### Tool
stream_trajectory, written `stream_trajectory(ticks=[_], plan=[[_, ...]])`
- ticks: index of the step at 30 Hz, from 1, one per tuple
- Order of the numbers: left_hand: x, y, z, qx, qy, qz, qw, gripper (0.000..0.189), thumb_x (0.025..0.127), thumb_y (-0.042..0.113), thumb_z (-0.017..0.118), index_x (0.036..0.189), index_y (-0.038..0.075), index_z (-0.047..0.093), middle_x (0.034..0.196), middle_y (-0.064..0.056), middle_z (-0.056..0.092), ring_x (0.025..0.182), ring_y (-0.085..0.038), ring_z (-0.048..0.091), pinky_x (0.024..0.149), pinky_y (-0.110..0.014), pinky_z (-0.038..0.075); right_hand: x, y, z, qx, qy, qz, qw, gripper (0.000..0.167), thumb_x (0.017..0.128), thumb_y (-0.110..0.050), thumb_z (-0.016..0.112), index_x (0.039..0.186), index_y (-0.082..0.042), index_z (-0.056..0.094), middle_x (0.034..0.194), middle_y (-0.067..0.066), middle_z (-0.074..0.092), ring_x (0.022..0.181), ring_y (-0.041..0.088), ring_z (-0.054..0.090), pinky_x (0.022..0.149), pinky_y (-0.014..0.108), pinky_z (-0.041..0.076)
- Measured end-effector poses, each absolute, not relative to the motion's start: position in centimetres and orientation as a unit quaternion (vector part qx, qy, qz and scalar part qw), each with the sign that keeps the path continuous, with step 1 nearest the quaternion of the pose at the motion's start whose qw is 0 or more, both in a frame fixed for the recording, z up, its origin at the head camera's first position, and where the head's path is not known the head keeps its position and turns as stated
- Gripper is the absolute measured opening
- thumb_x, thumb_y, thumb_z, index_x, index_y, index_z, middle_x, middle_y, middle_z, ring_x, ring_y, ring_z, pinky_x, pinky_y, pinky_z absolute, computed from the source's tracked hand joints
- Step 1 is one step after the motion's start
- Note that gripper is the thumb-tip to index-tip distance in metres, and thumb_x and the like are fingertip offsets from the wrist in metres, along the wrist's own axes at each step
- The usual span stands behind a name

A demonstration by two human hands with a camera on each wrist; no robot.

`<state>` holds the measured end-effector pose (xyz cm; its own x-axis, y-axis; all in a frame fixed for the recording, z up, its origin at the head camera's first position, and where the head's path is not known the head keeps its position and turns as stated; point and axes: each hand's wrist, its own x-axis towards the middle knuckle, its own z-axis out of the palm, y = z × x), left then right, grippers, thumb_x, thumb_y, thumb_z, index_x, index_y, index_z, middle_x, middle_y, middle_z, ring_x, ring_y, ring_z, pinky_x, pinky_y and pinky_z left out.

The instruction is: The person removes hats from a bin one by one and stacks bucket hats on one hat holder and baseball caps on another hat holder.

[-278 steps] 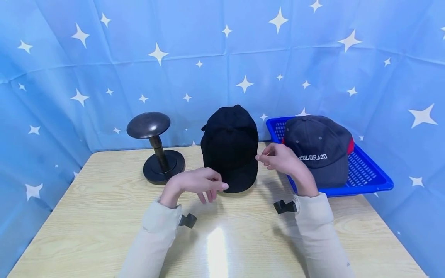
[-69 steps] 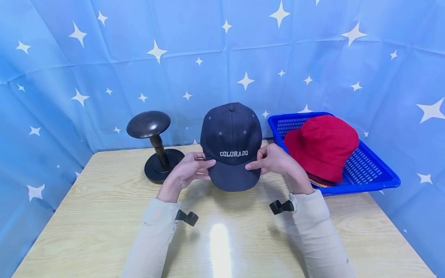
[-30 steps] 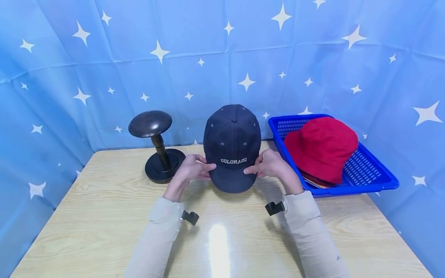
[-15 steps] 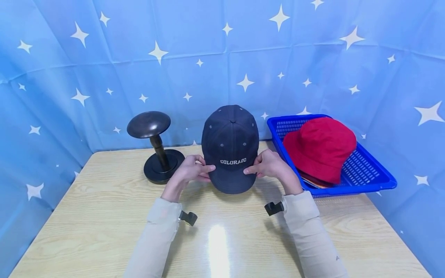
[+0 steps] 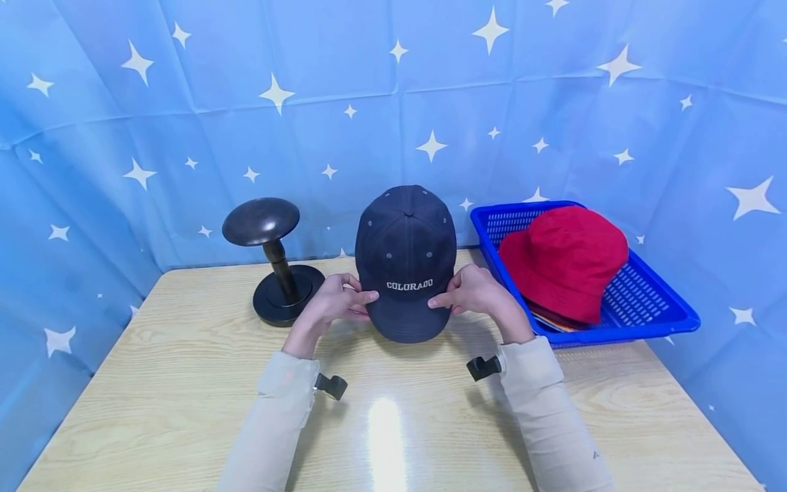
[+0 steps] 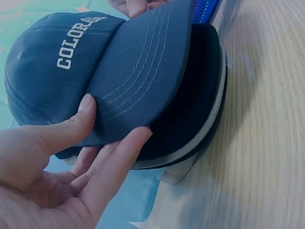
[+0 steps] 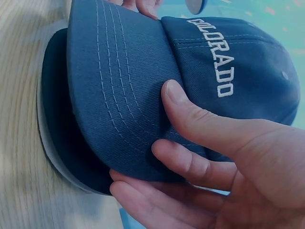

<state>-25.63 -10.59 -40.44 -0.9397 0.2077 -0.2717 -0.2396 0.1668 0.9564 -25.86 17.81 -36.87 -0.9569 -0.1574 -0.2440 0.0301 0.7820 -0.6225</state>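
Wood-grain table [image 5: 184,410], star-print curtain [image 5: 363,61] behind: at far centre, one navy COLORADO baseball cap [image 5: 406,239], over a black brim [image 6: 202,71], which your left hand [image 5: 335,299] and right hand [image 5: 478,290] pinch from opposite sides, thumbs above, fingers beneath, presumably keeping it square.

On your desk [image 5: 184,396], the cap [image 5: 406,260] is sitting over other caps [image 6: 206,90]; left of it the stand [image 5: 279,263] is standing, right of it the basket [image 5: 639,297], a hat [image 5: 564,263] lying inside; behind, a curtain [image 5: 393,130] is hanging.
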Motion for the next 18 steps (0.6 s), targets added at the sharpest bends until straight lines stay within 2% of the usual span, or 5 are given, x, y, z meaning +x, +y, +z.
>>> stream_trajectory(ticks=[5,10,14,16,18], plan=[[-25.5,-10.5,-40.2,-0.007,0.740,0.647,0.181,0.030,0.095,0.008,0.074,0.100,0.005,0.045,0.081,-0.010,0.073,0.069,-0.020,0.075,0.090,-0.053,0.061,-25.8,17.8,-36.9,-0.033,0.935,-0.325,0.141,0.041,0.081,-0.041,0.089,0.073,-0.004,0.072,0.070,0.008,0.072,0.071,0.023,0.071,0.060,0.028,0.048],[-25.4,-10.6,-40.0,-0.006,0.751,0.637,0.174,0.030,0.095,0.010,0.075,0.103,0.003,0.047,0.086,-0.013,0.074,0.073,-0.023,0.077,0.089,-0.053,0.061,-25.6,17.9,-36.5,-0.038,0.935,-0.322,0.142,0.040,0.082,-0.041,0.088,0.074,-0.004,0.073,0.070,0.008,0.072,0.068,0.018,0.069,0.060,0.028,0.047],[-25.2,-10.8,-39.6,-0.010,0.793,0.592,0.147,0.034,0.090,0.016,0.081,0.102,0.003,0.052,0.091,-0.018,0.074,0.083,-0.037,0.078,0.087,-0.050,0.063,-25.4,18.0,-35.9,-0.048,0.940,-0.309,0.139,0.037,0.084,-0.039,0.086,0.076,-0.004,0.074,0.070,0.006,0.071,0.068,0.018,0.067,0.061,0.027,0.046],[-24.9,-11.1,-39.2,-0.012,0.822,0.554,0.129,0.036,0.087,0.020,0.085,0.099,0.003,0.056,0.090,-0.016,0.074,0.088,-0.037,0.078,0.083,-0.046,0.065,-25.2,18.2,-35.6,-0.050,0.942,-0.303,0.136,0.037,0.085,-0.038,0.085,0.075,-0.005,0.073,0.070,0.005,0.071,0.069,0.019,0.067,0.061,0.027,0.046],[-24.7,-11.4,-38.6,-0.006,0.850,0.513,0.120,0.035,0.085,0.025,0.087,0.095,0.004,0.061,0.086,-0.013,0.072,0.084,-0.035,0.078,0.079,-0.042,0.065,-25.0,18.5,-35.3,-0.053,0.943,-0.301,0.132,0.037,0.086,-0.039,0.084,0.074,-0.006,0.071,0.071,0.005,0.072,0.069,0.018,0.066,0.061,0.028,0.047]])
